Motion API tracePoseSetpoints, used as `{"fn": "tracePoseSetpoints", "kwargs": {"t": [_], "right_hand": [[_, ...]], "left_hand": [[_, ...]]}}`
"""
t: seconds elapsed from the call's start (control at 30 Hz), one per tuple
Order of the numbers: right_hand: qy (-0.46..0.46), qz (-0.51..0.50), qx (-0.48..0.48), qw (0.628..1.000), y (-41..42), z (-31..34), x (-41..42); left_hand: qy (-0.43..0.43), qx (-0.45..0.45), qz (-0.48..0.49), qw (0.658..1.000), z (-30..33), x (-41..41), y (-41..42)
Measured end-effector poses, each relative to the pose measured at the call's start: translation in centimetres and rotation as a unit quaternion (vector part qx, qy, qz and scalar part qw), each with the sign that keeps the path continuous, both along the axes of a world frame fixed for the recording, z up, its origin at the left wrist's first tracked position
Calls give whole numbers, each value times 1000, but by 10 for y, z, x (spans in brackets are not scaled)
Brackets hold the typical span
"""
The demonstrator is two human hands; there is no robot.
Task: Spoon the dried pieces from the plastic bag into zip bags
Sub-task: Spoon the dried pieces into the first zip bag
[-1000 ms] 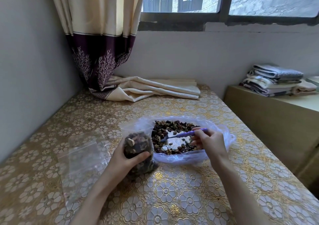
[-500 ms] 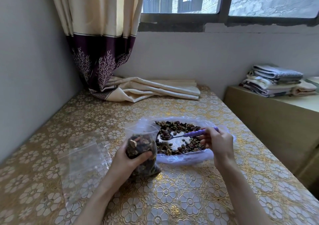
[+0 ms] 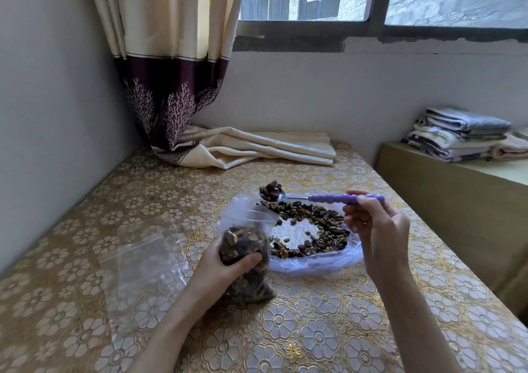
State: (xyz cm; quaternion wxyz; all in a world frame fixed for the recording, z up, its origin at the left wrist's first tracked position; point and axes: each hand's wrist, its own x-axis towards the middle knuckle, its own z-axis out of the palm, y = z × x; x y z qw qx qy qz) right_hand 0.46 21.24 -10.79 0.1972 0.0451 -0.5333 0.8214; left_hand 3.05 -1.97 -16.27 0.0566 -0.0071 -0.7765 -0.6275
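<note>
the left hand (image 3: pixel 221 269) curls round a filled zip bag (image 3: pixel 245 261) standing on the table (image 3: pixel 328 329), its mouth open upward. the right hand (image 3: pixel 377 229) pinches the purple handle of a spoon (image 3: pixel 314 197), held level above the plastic bag (image 3: pixel 314 261), its bowl heaped with dried pieces (image 3: pixel 311 229). more pieces lie ringed in that bag. empty zip bags (image 3: pixel 143 264) lie flat to the left.
</note>
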Motion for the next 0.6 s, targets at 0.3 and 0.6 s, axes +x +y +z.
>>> {"fn": "tracePoseSetpoints", "kwargs": {"t": [0.3, 0.6], "right_hand": [[72, 71, 78, 992, -5, 2, 5], [48, 30, -3, 998, 1, -2, -1]], "left_hand": [[-7, 1, -2, 1000, 0, 0, -1], [6, -1, 6, 1000, 0, 0, 0]]}}
